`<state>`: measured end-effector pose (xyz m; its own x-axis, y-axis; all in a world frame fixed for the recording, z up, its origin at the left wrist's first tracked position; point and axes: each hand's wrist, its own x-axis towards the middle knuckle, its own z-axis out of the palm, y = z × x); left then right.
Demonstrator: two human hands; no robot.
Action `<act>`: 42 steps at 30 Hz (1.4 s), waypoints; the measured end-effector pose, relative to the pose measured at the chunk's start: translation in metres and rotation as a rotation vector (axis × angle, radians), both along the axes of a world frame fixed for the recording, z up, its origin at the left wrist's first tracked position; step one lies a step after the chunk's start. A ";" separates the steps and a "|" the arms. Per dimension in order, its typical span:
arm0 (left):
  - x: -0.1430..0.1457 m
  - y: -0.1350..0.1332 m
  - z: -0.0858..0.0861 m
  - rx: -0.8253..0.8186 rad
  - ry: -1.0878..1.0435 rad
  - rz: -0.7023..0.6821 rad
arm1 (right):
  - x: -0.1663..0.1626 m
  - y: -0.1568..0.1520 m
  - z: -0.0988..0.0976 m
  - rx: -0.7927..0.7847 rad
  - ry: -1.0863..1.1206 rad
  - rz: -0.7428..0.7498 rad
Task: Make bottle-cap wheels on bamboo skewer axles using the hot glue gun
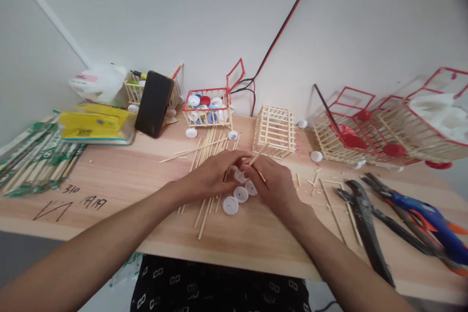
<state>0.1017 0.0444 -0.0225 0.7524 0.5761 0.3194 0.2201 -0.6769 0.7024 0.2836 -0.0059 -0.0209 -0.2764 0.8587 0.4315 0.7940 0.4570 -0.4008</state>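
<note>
My left hand [214, 174] and my right hand [272, 183] meet over the middle of the wooden table [120, 204], fingers curled together. A thin wooden stick [259, 153] rises from between their fingertips; the right hand pinches it and the left hand's fingers close at its lower end. Under and beside the hands lie white bottle caps [230, 205] and a loose spread of wooden sticks [208, 148]. Just behind the hands stands a small cage of bare sticks [276, 129].
A red-rimmed stick basket of bottle caps [207, 107] and a dark phone [153, 103] stand at the back. Bigger stick carts [365, 131] sit at right. Pliers [363, 214] and a blue glue gun [424, 219] lie at right. Wrapped chopsticks [32, 156] and a yellow pack [93, 124] are at left.
</note>
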 end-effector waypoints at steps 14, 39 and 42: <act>0.000 -0.001 0.001 -0.043 -0.002 0.012 | -0.001 -0.001 0.003 0.009 0.029 0.007; 0.001 -0.004 0.006 -0.072 0.008 0.001 | 0.000 -0.001 0.001 -0.014 0.022 -0.003; 0.001 -0.004 0.008 -0.095 0.007 -0.006 | 0.000 -0.001 0.001 -0.007 0.026 -0.006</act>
